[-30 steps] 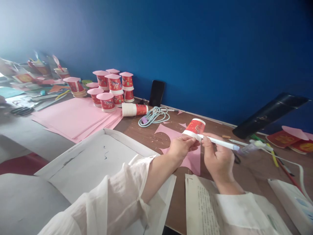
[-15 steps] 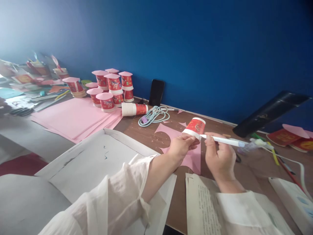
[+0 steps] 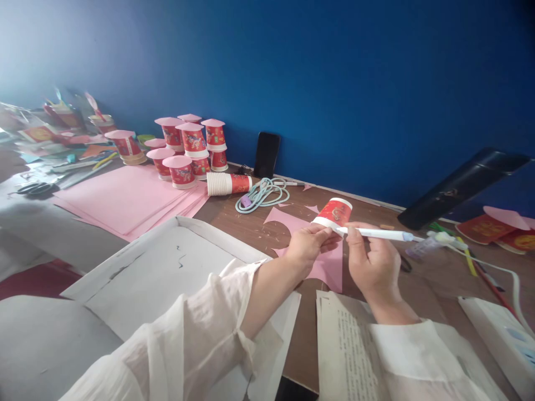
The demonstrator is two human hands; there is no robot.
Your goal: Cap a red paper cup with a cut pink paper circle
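Observation:
My left hand [image 3: 309, 245] is closed on the white rim of a red paper cup [image 3: 335, 211], which lies tilted with its base pointing up and away. In my right hand [image 3: 374, 260] is a slim white pen-like tool [image 3: 376, 233], pinched between thumb and fingers. Its tip is at the cup's white rim, close to my left fingertips; I cannot tell whether it touches. Beneath the cup lies a pink paper offcut [image 3: 328, 273] with curved cut-outs.
Red cups with pink paper tops [image 3: 182, 175] stand stacked at the back left, beside pink sheets [image 3: 121, 195] and a nested cup stack [image 3: 221, 184]. A pale blue cable [image 3: 267, 192], phone [image 3: 267, 155], black cylinder [image 3: 463, 186], white tray [image 3: 137, 278] and printed papers [image 3: 345, 345] surround my hands.
The white tool's tip has shifted slightly left along the cup's rim, with my right hand moving along. The left hand still holds the cup in nearly the same place.

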